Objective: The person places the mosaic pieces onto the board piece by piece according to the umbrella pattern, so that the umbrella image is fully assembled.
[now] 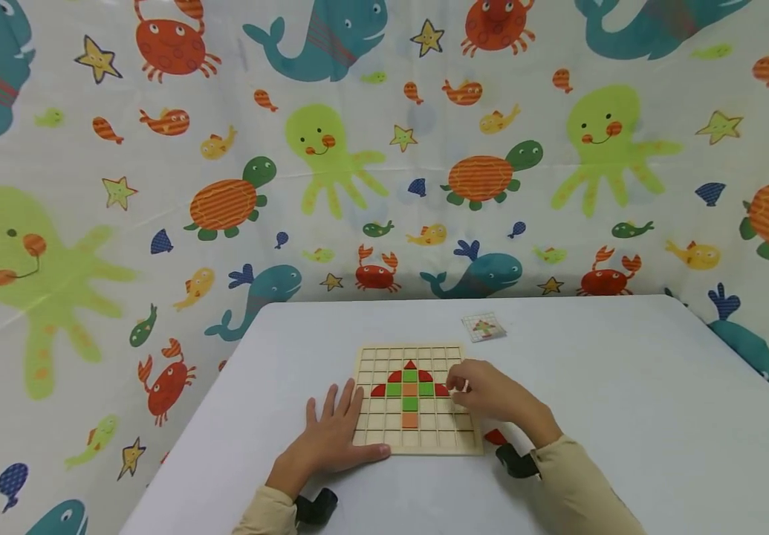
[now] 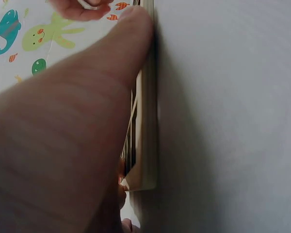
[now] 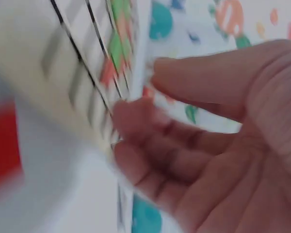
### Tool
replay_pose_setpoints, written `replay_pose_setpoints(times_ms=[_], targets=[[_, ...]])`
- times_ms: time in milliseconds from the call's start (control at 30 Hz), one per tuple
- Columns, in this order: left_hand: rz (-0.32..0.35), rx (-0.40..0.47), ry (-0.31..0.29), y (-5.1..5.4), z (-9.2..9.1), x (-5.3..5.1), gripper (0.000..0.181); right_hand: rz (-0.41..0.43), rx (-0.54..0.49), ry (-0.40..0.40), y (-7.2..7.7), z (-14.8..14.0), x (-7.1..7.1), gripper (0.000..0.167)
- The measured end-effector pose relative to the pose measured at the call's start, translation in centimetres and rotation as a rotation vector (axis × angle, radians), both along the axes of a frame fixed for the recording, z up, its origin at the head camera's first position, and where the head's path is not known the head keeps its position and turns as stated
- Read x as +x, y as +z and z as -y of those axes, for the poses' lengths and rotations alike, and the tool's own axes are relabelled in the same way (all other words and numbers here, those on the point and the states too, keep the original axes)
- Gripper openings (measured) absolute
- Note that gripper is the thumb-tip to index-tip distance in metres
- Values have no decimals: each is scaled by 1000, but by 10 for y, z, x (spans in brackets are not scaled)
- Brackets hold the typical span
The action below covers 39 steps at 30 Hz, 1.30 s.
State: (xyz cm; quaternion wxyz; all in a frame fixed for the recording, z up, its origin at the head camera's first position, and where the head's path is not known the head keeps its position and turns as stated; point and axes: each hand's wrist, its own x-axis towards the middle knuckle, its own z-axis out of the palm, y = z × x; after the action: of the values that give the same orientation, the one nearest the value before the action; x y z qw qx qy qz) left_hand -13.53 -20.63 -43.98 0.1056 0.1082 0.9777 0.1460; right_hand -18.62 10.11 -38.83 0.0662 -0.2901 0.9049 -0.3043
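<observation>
A wooden grid board [image 1: 374,423] lies on the white table, with red, green and orange pieces set in its squares in a tree-like shape. My left hand [image 1: 337,438] rests flat at the board's left side, fingers spread, its thumb [image 2: 131,39] against the near edge. Over the board's right part is my right hand [image 1: 491,390], fingertips close to a red curved piece [image 1: 441,390] at the shape's right end. In the right wrist view, the thumb [image 3: 199,80] stands apart from the bent fingers, and nothing shows between them.
A loose red piece [image 1: 495,437] lies just off the board's lower right corner, close to the black camera [image 1: 516,462] on my right wrist. Behind the board is a small pattern card [image 1: 484,327]. A sea-animal curtain [image 1: 371,148] hangs beyond the table.
</observation>
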Motion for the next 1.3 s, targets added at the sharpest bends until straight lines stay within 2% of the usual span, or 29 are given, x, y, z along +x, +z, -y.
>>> replay_pose_setpoints(times_ms=[133,300,400,533,700,867,1067,1167,1300], targets=[[12,8,2,1,2,-1,121,134,71,-136,7,-32,-3,12],[12,26,-11,4,3,-3,121,270,212,-280,8,-60,-7,17],[11,24,-15,4,4,-4,121,338,259,-333,8,-66,-6,22],[13,21,-17,3,5,-4,122,384,254,-371,5,-69,-5,23],[16,23,-17,3,4,-4,122,380,245,-376,0,-70,-7,16],[23,18,-13,4,4,-3,122,325,275,-352,-3,-67,-8,10],[29,18,-4,4,3,-1,122,293,271,-325,-4,-65,-9,12],[27,16,-3,3,3,0,122,285,233,-300,-5,-65,-9,15],[21,17,-7,3,1,0,122,267,120,-225,-5,-63,-10,15]])
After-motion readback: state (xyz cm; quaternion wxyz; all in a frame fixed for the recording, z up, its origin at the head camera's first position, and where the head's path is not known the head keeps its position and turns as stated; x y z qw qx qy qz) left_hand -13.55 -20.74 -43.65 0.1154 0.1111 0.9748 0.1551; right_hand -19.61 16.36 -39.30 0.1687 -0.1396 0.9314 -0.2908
